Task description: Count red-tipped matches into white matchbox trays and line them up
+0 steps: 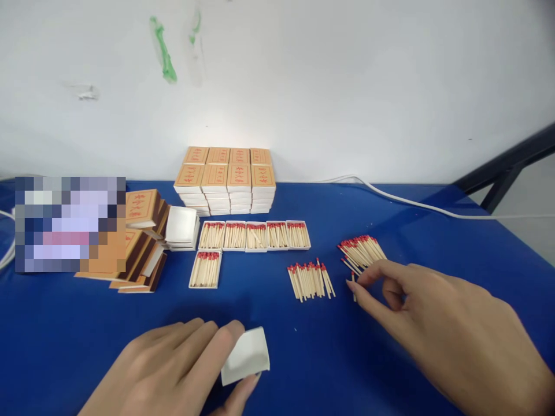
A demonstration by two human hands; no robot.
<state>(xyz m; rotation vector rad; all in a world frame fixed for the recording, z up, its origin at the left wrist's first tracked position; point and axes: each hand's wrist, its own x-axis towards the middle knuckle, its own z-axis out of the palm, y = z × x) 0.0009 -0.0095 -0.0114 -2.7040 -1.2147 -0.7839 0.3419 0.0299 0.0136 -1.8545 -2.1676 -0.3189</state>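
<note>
While the blue table [303,361] already has a big block of closed matchboxes [224,174] at the far side, it looks like plenty's left. Left hand [169,364] is half-curled, gripping a white tray [249,357], no matches showing. Right hand [442,323] has thumb and index nearly pinched. Orange covers [137,208] lie piled at left. Six filled trays [256,249] sit mid-table, uncovered. Two loose match heaps [310,281] are right of those, plus one single match [352,277] at the right fingertips, can't tell if gripped.

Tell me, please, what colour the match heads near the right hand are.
The match heads are red, best seen in the head view.
</note>
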